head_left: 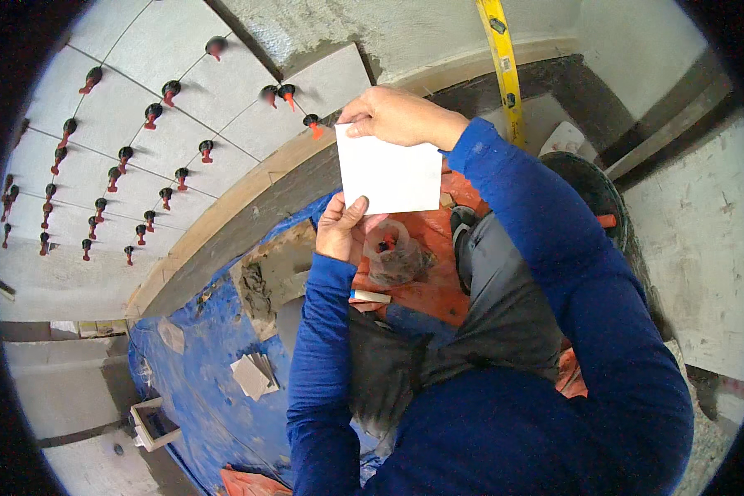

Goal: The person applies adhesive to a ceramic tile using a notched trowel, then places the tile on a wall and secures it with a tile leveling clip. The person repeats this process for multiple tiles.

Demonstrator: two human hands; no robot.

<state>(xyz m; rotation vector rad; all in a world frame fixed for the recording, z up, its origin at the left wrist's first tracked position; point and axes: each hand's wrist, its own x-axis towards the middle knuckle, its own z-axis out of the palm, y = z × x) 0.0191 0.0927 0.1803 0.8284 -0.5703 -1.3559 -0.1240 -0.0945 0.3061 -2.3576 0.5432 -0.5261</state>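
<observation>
- The white square panel [393, 169], seemingly a tile, is held up in both hands, above the orange sheet [450, 298] and right of the wall tiles [153, 54] with their black-and-red clips.
- The left hand [339, 230] pinches the panel's near-left corner, thumb on the face; the right hand [401, 116] grips its far edge near the far-left corner, thumb also on the face.
- It looks thin, flat and rigid; I judge it light enough for one hand, stiff, and brittle at corners if knocked or dropped. The face seems smooth, so dusty fingers could slip.
- Best hold: opposite edges, fingers supporting the back, pressure kept off the corners.
- The panel's back is out of sight, as are most left fingertips, so how firmly they press I cannot tell.
- The clear container [388, 252] below it holds something red and dark, hard to make out.
- The dark bucket [583, 190] to the right is partly covered by the right sleeve [546, 240]; its contents are unclear.
</observation>
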